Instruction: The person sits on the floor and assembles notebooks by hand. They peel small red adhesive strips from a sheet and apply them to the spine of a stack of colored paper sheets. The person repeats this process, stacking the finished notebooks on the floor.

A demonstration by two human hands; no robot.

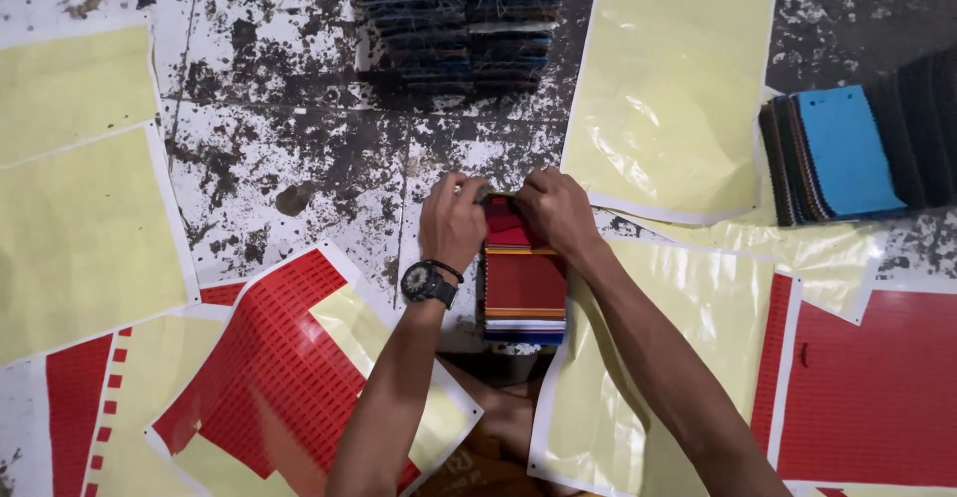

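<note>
From the head camera I see both of my hands meeting at the far end of a stack of fabric swatches (524, 283) that lies on the worn, paint-flaked floor (289, 128), just ahead of my folded legs. My left hand (452, 220), with a black wristwatch (427, 283) on the wrist, is curled with its fingertips pressed together on the stack's far left corner; my right hand (556, 213) is curled the same way on the far right corner, and the two hands nearly touch (what exactly the fingertips pinch I cannot tell, as the knuckles hide it). The top swatch is red with an orange band across it, and blue and white layers show at the near end. Around the stack lie pale yellow sheets (666, 88), one just to the right of my right hand, others towards the left edge of the floor. A sheet of red labels (279, 367) lies tilted under my left forearm. A second swatch stack with a bright blue top (847, 148) sits well apart at the right edge, and a dark pile of swatch books (454, 18) stands at the far edge
</note>
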